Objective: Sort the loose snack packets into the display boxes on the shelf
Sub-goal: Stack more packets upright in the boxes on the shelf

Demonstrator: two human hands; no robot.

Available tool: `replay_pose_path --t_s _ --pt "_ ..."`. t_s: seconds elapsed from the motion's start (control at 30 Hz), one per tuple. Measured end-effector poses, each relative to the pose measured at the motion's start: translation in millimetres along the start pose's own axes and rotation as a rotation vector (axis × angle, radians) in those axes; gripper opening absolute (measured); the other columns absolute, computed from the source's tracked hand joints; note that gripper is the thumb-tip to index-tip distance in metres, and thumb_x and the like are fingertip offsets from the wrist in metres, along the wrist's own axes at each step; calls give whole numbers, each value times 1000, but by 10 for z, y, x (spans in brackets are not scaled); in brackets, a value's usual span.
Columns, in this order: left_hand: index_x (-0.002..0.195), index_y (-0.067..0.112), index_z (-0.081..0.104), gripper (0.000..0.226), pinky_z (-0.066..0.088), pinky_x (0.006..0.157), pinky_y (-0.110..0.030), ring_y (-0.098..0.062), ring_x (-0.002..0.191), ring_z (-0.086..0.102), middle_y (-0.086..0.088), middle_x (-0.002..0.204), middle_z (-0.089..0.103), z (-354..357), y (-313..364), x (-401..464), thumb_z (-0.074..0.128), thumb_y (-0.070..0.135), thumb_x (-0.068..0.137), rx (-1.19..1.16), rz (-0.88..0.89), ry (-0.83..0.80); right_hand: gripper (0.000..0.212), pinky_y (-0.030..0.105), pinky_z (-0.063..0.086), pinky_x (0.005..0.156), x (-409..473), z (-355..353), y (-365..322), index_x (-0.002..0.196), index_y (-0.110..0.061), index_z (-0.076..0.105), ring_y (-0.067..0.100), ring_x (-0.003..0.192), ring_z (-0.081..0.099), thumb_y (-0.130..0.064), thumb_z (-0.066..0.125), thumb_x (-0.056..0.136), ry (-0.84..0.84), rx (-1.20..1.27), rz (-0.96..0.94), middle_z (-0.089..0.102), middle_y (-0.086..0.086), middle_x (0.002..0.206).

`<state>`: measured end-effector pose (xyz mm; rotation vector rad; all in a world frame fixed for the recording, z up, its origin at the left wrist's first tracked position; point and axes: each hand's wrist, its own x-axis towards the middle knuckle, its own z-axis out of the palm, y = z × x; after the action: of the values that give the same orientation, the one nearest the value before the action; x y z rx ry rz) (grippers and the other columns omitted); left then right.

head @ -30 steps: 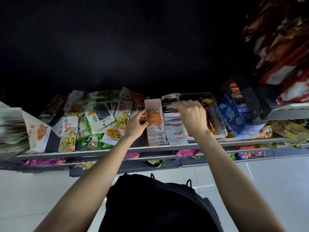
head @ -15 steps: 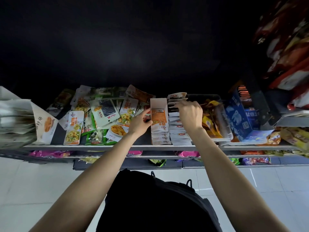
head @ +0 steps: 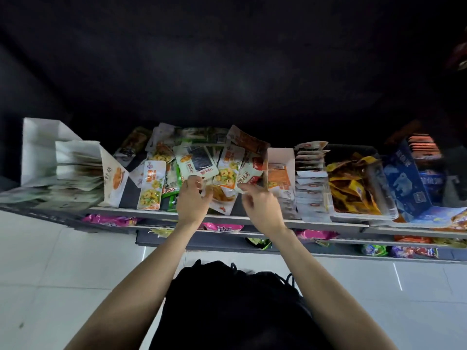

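A pile of loose snack packets [head: 151, 184] lies on the shelf [head: 252, 219] left of centre. My left hand [head: 192, 199] pinches the lower edge of a white packet with a dark picture [head: 197, 164] on top of the pile. Just to its right, my right hand [head: 259, 202] pinches the lower corner of a white-and-red packet [head: 249, 173]. Right of both hands stands a white display box [head: 280, 154] holding orange packets, then a row of white packets [head: 312, 184] standing on edge.
A clear tray of yellow packets [head: 353, 190] and a blue box [head: 404, 183] sit further right. A white box with stacked packets [head: 75, 170] leans at the left end. Lower shelves carry pink and green bags [head: 222, 227]. White tiled floor [head: 50, 274] lies below.
Both hands have left the white display box and the row of white packets and moved left to the loose pile. Each now pinches a packet there.
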<state>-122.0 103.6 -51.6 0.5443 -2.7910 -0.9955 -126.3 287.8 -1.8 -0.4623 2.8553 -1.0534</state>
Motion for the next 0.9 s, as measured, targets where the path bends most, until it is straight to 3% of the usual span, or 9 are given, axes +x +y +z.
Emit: replay_pose_path --t_s 0.13,0.27,0.43,0.5,0.57,0.63,0.73,0.83,0.9 --pt "118 5 51 41 52 72 -31 -26 97 62 -12 115 62 73 -231 151 62 31 88 120 -93 -300 41 37 48 93 226 547 -26 137 -10 46 32 114 56 -17 45 97 -310 9 366 55 15 131" --pt "123 10 53 38 44 72 -24 -23 101 62 -4 116 63 57 -146 263 63 24 89 2 -160 -390 45 36 40 99 327 808 -88 141 -11 41 32 124 46 -24 42 98 -345 -65 490 48 14 139" --pt "98 5 67 12 45 52 -21 -13 56 55 -5 74 64 -180 -141 341 63 9 87 -373 -394 -618 40 35 48 86 284 755 -111 131 -13 50 29 110 57 -30 50 95 -168 173 637 59 11 125" --pt "89 10 65 7 49 53 -18 -11 58 57 -7 81 65 -413 -129 330 62 4 87 -577 -507 -691 35 41 53 86 223 678 -111 119 -13 56 25 97 65 -32 60 90 -35 355 736 67 6 111" --pt "86 10 64 8 54 63 -19 -13 73 61 -8 88 67 -668 -113 268 62 3 87 -699 -547 -735 32 46 56 81 142 620 -153 109 -13 56 21 81 69 -32 66 86 30 526 810 69 3 100" --pt "90 11 66 10 56 66 -20 -13 83 64 -3 91 69 -908 -109 162 61 3 88 -725 -529 -755 33 45 57 81 65 574 -271 110 -13 52 19 77 69 -31 67 87 19 623 842 67 1 98" --pt "104 20 66 22 51 81 -23 -10 95 62 7 100 68 -1210 -143 3 61 6 88 -687 -411 -724 38 39 52 90 2 482 -481 115 -14 47 17 99 61 -26 69 86 -9 733 801 62 -5 104" --pt "111 26 62 25 49 76 -16 -4 92 61 16 98 65 -1504 -196 -136 63 13 89 -523 -189 -639 46 38 53 90 -26 353 -686 123 -16 47 16 106 62 -15 71 83 27 911 665 65 -2 112" --pt "107 24 64 19 52 77 -23 -6 90 62 16 96 65 -1672 -266 -213 64 16 89 -384 15 -508 45 30 57 80 -7 245 -849 122 -18 47 10 102 64 -14 71 84 38 850 526 67 -4 109"
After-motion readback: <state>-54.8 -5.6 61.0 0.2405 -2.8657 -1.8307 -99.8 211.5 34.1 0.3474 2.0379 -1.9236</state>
